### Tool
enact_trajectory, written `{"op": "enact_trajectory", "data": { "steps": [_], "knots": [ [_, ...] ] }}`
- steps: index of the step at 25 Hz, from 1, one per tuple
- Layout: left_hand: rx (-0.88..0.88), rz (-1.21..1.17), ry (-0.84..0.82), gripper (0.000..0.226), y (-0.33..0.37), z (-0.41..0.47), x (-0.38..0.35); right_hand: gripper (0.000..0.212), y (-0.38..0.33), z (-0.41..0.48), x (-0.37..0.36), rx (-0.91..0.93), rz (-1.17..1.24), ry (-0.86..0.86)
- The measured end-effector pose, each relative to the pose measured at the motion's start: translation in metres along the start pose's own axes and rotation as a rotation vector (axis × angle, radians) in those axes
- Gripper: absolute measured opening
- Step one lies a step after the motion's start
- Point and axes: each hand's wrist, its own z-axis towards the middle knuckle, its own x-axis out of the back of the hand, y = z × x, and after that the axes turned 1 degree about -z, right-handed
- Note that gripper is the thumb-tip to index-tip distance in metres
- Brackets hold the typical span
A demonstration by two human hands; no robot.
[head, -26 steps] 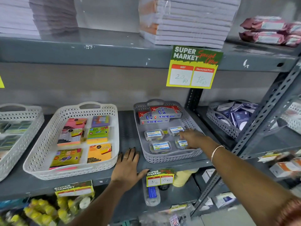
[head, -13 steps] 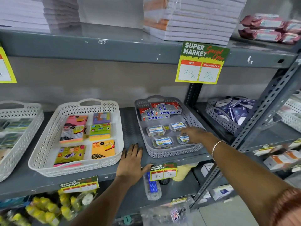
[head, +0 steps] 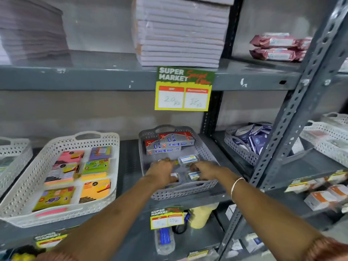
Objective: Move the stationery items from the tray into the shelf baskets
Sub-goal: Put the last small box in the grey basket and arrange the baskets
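Head view: both hands inside grey perforated plastic basket (head: 205, 149) on shelf (head: 130, 162). Left hand (head: 162, 171) palm down, fingers curled over small clear box (head: 174, 175); grip not clear. Right hand (head: 204, 169) touching another clear box (head: 194, 175) with blue-white label, fingers bent; pinching or not, cannot tell. Third clear box (head: 188, 159) just beyond hands. Farther back, silver-red cartons (head: 169, 145) printed "Stitch". Above, yellow-green tag (head: 184, 89): "SUPER MARKET", "20". Left of left hand, white lattice basket (head: 22, 194) with sticky-note pads (head: 95, 167).

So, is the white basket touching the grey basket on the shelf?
Apart. The head view shows a strip of bare dark shelf between the white basket and the grey basket.
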Motion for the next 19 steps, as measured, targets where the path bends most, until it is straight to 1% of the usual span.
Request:
{"op": "enact_trajectory", "data": {
  "steps": [2, 5, 10, 14, 17, 19],
  "knots": [
    [0.077, 0.045, -0.104, 0.055, -0.004, 0.008, -0.010, 0.045, 0.003, 0.000, 0.000, 0.043, 0.005, -0.001],
    [0.132, 0.073, -0.167, 0.051, -0.006, 0.009, -0.019, 0.045, 0.008, 0.002, 0.000, 0.101, -0.008, 0.000],
    [0.186, -0.037, -0.139, 0.046, -0.005, 0.008, -0.020, 0.045, 0.010, 0.003, 0.002, 0.167, -0.057, 0.007],
    [0.217, -0.053, -0.143, 0.046, -0.005, 0.008, -0.023, 0.045, 0.011, 0.005, 0.003, 0.173, -0.085, 0.007],
    [0.185, -0.059, -0.074, 0.054, -0.003, 0.003, -0.019, 0.046, 0.015, 0.005, 0.002, 0.150, -0.110, -0.022],
    [0.115, -0.065, 0.080, 0.053, -0.003, -0.010, -0.006, 0.052, 0.014, 0.006, 0.007, 0.109, -0.157, -0.025]
  ]
}}
